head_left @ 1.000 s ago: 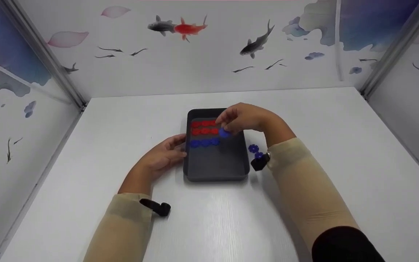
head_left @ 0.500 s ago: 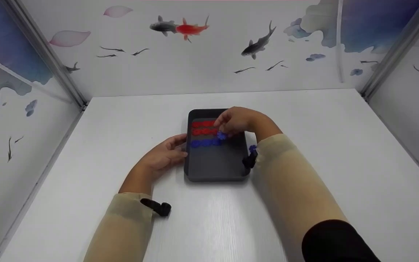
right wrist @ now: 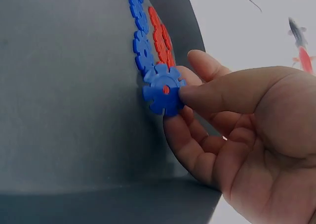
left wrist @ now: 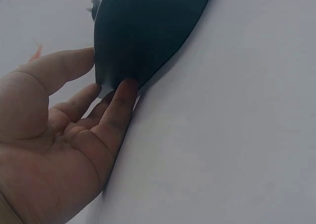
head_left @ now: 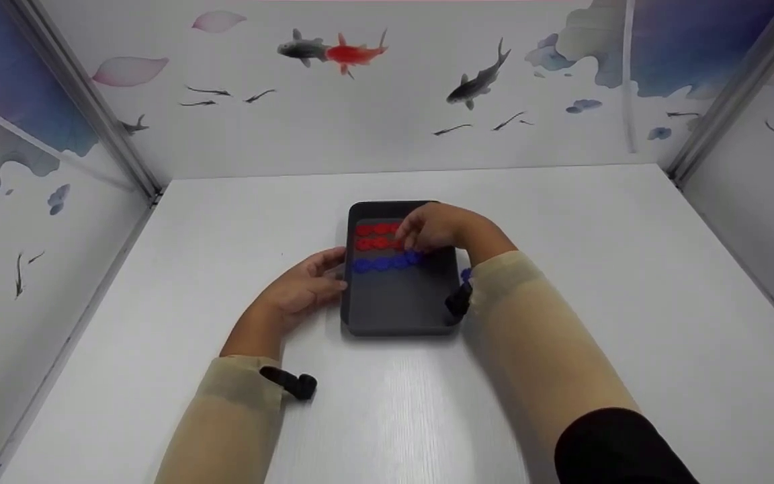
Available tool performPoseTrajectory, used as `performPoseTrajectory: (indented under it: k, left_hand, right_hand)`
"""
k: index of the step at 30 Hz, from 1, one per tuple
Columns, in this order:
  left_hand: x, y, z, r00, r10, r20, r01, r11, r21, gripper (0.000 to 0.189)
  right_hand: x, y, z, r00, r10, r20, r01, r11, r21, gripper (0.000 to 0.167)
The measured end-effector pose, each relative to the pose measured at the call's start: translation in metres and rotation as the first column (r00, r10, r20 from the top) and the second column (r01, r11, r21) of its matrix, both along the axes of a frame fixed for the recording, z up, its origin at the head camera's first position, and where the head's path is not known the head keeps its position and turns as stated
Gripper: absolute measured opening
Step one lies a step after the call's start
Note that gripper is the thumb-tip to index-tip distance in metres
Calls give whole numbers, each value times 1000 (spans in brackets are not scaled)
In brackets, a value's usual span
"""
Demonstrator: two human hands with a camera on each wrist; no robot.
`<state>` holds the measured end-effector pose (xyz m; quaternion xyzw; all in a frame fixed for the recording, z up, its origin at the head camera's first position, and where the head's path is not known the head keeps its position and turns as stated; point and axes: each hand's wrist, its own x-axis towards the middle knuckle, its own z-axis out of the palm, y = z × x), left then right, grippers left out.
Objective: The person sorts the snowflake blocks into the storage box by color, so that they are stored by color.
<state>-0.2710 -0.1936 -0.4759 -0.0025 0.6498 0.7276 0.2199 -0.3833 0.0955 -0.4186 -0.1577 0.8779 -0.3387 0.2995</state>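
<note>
My right hand (head_left: 435,227) reaches over the right side of a dark grey tray (head_left: 400,306). Between thumb and fingers it pinches a blue notched snowflake disc (right wrist: 155,101), held at the right end of a row of blue discs (head_left: 380,264) on the tray floor. Behind that row lie two rows of red snowflake discs (head_left: 379,243), their right ends hidden by the hand in the head view. My left hand (head_left: 296,286) touches the tray's left wall, its fingers (left wrist: 121,103) loosely extended against the outside.
Just outside the tray's right wall lies a blue disc (head_left: 465,273), mostly covered by the right wrist camera (head_left: 458,300). White table (head_left: 373,417) surrounds the tray. Printed panels (head_left: 387,121) close off the back and sides.
My right hand has come down and slightly toward me, bringing the blue disc from beside the red rows to the blue row's right end. The left hand stays at the tray.
</note>
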Motion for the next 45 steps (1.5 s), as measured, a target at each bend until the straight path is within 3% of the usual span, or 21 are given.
performPoseTrajectory:
  k: [9, 15, 21, 28, 37, 45]
  left_hand:
    - [-1, 0, 0, 1000, 9, 0, -9, 1000, -18, 81]
    - [0, -1, 0, 1000, 5, 12, -4, 1000, -14, 79]
    - [0, -1, -1, 1000, 3, 14, -2, 1000, -10, 79]
    - [0, -2, -1, 1000, 2, 10, -2, 1000, -8, 79]
    - [-1, -2, -1, 1000, -5, 4, 5, 1000, -18, 79]
    - [-1, -1, -1, 1000, -15, 2, 15, 1000, -11, 80]
  right_hand:
    - [1, -2, -1, 999, -2, -47, 4, 999, 45, 39]
    - [0, 2, 0, 999, -25, -36, 23, 997, -74, 39]
    - [4, 11, 10, 1000, -28, -12, 24, 972, -236, 39]
    - [17, 30, 22, 998, -13, -54, -4, 953, -302, 36]
    - [36, 70, 21, 996, -44, -84, 15, 948, -317, 36]
    - [40, 105, 9, 995, -81, -51, 66, 965, -253, 42]
